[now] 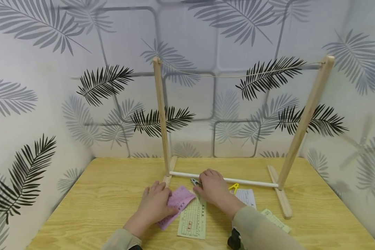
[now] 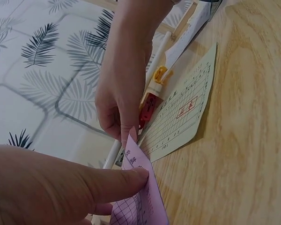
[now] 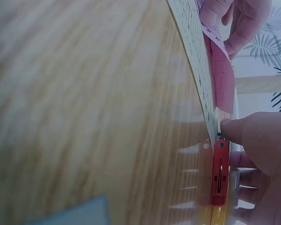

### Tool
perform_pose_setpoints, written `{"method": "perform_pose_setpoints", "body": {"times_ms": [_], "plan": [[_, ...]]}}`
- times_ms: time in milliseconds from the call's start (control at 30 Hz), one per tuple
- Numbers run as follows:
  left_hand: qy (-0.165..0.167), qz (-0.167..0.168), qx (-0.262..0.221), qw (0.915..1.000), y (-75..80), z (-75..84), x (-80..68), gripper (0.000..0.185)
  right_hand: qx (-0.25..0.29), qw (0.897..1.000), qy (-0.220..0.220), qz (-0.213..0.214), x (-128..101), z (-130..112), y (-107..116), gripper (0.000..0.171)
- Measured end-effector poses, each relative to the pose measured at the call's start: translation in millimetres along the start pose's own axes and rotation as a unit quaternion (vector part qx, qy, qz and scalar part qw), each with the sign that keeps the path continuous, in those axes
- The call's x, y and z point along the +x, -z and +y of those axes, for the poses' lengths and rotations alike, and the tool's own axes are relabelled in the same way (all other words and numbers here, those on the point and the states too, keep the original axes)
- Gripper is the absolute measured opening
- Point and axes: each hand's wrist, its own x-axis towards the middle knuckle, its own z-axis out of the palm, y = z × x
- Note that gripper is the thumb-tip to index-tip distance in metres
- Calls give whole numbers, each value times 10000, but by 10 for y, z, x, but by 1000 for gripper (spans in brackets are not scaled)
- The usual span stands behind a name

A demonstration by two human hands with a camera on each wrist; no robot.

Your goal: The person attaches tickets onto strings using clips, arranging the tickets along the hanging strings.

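Note:
My left hand (image 1: 156,203) holds a pink printed slip (image 1: 182,198), its thumb flat on the paper and fingers beneath. In the left wrist view the slip's raised corner (image 2: 131,145) overlaps the right hand's fingertips. My right hand (image 1: 213,185) is bent over the clips by the white rod, thumb and forefinger on either side of a grey clothespin (image 1: 193,182) whose end sticks out. Close by its fingers lies a red clothespin (image 3: 220,173). A green gridded slip (image 1: 192,220) with a red stamp lies flat between the hands, partly under the pink one.
A wooden stand with a left post (image 1: 162,118), a right post (image 1: 306,121) and a sagging string (image 1: 218,76) rises behind the hands. A white rod (image 1: 247,181) joins its feet. Right of the hand lie a yellow clothespin (image 1: 234,188), a white slip (image 1: 247,198) and another green slip (image 1: 273,218).

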Motion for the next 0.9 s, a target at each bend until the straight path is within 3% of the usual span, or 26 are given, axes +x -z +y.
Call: {"method": "perform_pose_setpoints", "body": {"times_ms": [300, 500, 667, 800, 900], "plan": [[-159, 42, -52, 9999, -33, -5, 2, 45, 213, 9997, -79, 89, -45, 12, 59, 28], [-666, 260, -60, 9974, -60, -16, -31, 35, 555, 9980, -186, 227, -118, 17, 123, 24], [-1158, 734, 213, 9903, -83, -13, -36, 32, 897, 9944, -335, 451, -182, 20, 175, 24], [-1177, 937, 360, 9880, -95, -7, -1, 34, 1163, 9898, -523, 634, -222, 26, 230, 24], [-1009, 885, 289, 9905, -105, -14, 22, 42, 1332, 9863, -705, 674, -242, 32, 267, 25]]}}
